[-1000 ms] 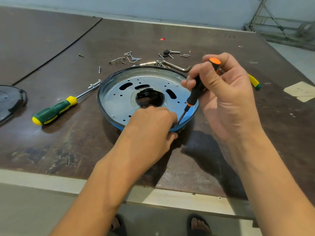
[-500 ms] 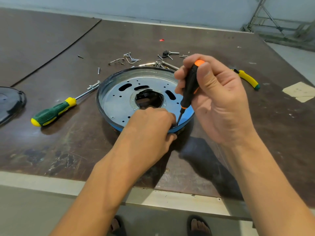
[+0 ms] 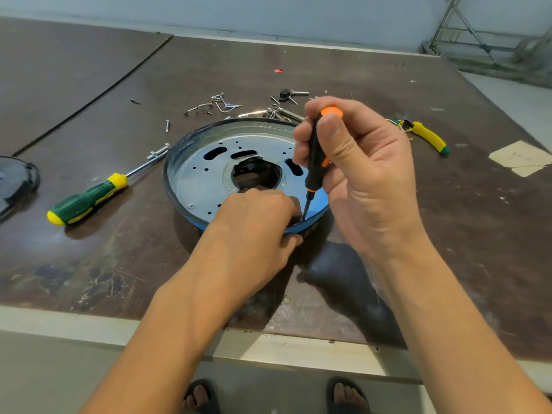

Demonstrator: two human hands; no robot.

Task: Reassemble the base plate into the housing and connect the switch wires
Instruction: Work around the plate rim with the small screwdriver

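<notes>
The base plate (image 3: 203, 180) lies inside the round housing (image 3: 171, 165). At the housing's near rim the right hand (image 3: 367, 180) grips a black-and-orange screwdriver (image 3: 316, 162), tip down; the left hand (image 3: 254, 231) curls its fingers over that spot, its hold impossible to tell.

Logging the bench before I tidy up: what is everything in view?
housing: one, blue and black, table centre
base plate: one, silver, inside housing
small screwdriver: one, black and orange, tip at plate's near edge
large screwdriver: one, green and yellow, left of housing
pliers: one, yellow handles, right of housing
screws and metal bits: many, silver, behind housing
lid: one, black, left edge
paper: scraps, beige, right edge
table: one, brown
left hand: grips housing's near rim
right hand: holds small screwdriver
feet: two, sandalled, bottom edge
</notes>
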